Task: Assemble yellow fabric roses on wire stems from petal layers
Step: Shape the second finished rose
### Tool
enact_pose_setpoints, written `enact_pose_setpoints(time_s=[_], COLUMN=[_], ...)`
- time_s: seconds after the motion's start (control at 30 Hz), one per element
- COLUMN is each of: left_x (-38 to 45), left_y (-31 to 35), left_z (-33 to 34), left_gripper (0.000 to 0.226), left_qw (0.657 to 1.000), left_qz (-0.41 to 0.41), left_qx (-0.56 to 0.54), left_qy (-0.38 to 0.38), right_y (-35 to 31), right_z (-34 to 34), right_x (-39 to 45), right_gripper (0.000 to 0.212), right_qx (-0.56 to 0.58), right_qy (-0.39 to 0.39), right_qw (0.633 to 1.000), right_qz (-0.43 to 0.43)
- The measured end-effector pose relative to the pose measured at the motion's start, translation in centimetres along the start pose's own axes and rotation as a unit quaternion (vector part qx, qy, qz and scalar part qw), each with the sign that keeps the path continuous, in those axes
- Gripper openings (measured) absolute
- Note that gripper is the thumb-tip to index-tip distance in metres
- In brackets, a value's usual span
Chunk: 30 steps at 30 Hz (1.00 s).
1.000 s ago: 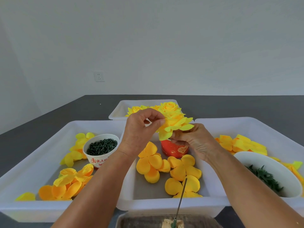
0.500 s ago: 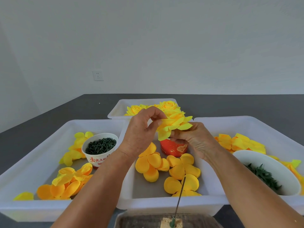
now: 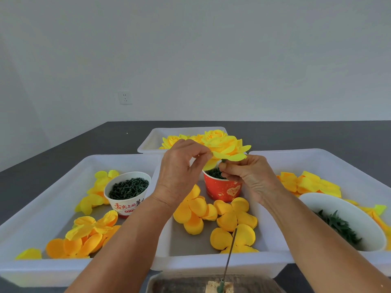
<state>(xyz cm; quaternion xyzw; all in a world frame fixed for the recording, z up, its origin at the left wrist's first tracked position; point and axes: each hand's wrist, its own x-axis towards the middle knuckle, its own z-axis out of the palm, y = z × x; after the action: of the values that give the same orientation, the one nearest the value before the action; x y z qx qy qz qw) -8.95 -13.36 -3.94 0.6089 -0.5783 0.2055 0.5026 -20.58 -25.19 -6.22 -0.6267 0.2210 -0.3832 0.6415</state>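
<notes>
Wall socket (image 3: pixel 125 97); brownish block (image 3: pixel 215 286), possibly foam, bottom edge.

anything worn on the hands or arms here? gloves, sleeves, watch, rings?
Nothing worn that shows. The left hand and right hand are bare, no gloves. Both forearms are uncovered down to the frame's lower edge, so no sleeves in view. No watch, bracelet or ring visible on the sides facing the head camera.

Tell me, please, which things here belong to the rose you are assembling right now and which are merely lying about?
In the job:
yellow rose, outer petal pinched by left hand
right hand, gripping under the bloom
loose petal layers in middle tray

Lying about:
finished roses in far tray
white cup of green pieces
red cup
wall socket
</notes>
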Motion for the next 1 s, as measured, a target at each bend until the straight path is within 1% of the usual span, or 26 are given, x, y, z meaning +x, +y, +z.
enact_pose_setpoints(time_s=[0.07, 0.13, 0.2, 0.27, 0.4, 0.53, 0.6, 0.7, 0.77, 0.83, 0.97, 1.0], left_x=[-0.02, -0.03, -0.02, -0.09, -0.11, 0.03, -0.14, -0.34, -0.32, -0.23, -0.02, 0.04], left_y=[-0.05, -0.08, -0.01, -0.01, 0.16, 0.13, 0.33, 0.57, 0.37, 0.09, -0.25, -0.30], left_z=[0.10, 0.09, 0.05, 0.02, -0.06, -0.15, -0.11, 0.08, 0.13, 0.16, -0.08, -0.15], left_gripper=[0.010, 0.004, 0.012, 0.017, 0.004, 0.016, 0.025, 0.029, 0.026, 0.020, 0.013, 0.012], left_qw=[1.000, 1.000, 0.999, 0.999, 0.999, 1.000, 1.000, 0.999, 0.999, 0.999, 0.999, 0.999], left_qz=[-0.001, -0.008, -0.007, 0.016, 0.033, 0.019, 0.015, 0.007, 0.008, 0.014, 0.032, 0.038], left_qx=[0.005, 0.011, 0.025, 0.038, 0.034, 0.014, 0.015, 0.034, 0.042, 0.046, 0.022, 0.017], left_qy=[0.006, 0.016, 0.020, 0.020, 0.016, 0.017, 0.006, 0.014, 0.025, 0.024, 0.009, 0.008], right_y=[-0.16, -0.28, -0.36, -0.26, -0.16, -0.26, -0.29, -0.31, -0.32, -0.24, 0.08, 0.03], right_z=[-0.06, -0.04, 0.04, 0.05, -0.01, 0.07, 0.16, 0.26, 0.29, 0.27, 0.05, -0.01], right_x=[-0.02, -0.02, -0.04, -0.06, -0.16, -0.17, -0.28, -0.55, -0.67, -0.56, -0.13, -0.11], right_gripper=[0.013, 0.014, 0.015, 0.014, 0.013, 0.015, 0.011, 0.035, 0.038, 0.039, 0.045, 0.043], right_qx=[0.022, 0.030, 0.022, 0.007, -0.023, -0.019, -0.028, -0.043, -0.056, -0.061, -0.046, -0.048], right_qy=[-0.002, -0.003, -0.008, -0.014, -0.019, -0.014, -0.015, -0.012, -0.018, -0.014, 0.008, 0.014], right_qw=[1.000, 1.000, 1.000, 1.000, 1.000, 1.000, 0.999, 0.998, 0.995, 0.994, 0.997, 0.997], right_qz=[-0.002, -0.004, -0.004, 0.001, 0.007, -0.006, -0.024, -0.053, -0.081, -0.090, -0.066, -0.061])
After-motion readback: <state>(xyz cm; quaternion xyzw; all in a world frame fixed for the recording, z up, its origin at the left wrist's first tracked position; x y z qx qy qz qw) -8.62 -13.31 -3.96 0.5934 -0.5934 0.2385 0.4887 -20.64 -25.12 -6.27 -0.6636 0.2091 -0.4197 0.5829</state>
